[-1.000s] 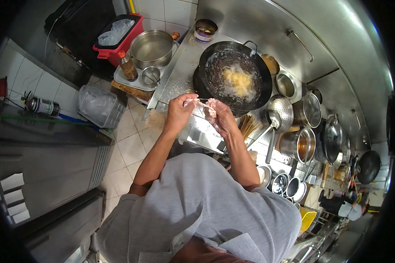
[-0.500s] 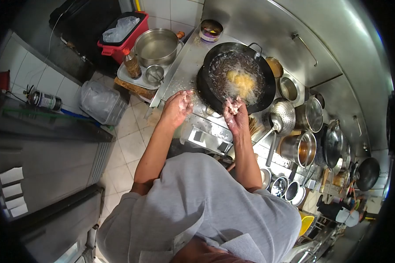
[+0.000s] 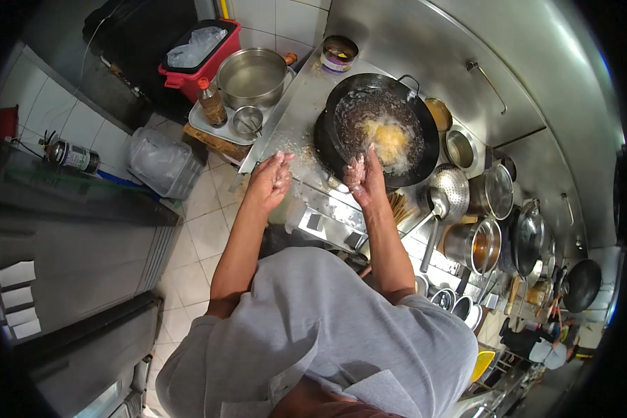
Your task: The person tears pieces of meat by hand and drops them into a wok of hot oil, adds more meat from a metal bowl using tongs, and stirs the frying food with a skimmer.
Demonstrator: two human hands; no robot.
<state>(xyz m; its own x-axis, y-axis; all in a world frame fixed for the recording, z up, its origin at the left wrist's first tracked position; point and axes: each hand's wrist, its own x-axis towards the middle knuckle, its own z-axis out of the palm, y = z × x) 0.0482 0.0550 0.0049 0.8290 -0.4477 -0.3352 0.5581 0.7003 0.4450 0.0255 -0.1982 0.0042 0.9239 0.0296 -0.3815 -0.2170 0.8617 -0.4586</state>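
A dark wok (image 3: 425, 136) of bubbling oil stands on the stove, with golden battered food (image 3: 389, 138) frying in it. My right hand (image 3: 364, 177) is at the wok's near edge, coated in pale flour or batter, its fingers curled; whether anything small is inside them I cannot make out. My left hand (image 3: 270, 180), also coated, is apart from it over the front edge of the steel counter (image 3: 285, 132), fingers curled in and their contents hidden.
A perforated ladle (image 3: 450, 195) and metal pots (image 3: 460, 244) lie right of the wok. At the left are a steel basin (image 3: 252, 76), a bottle (image 3: 212, 104) and a red bin (image 3: 219, 59). Another person (image 3: 547, 353) is far off at the lower right.
My hands have parted. The pale piece they held between them, later in my right hand, no longer shows there. The view has shifted slightly.
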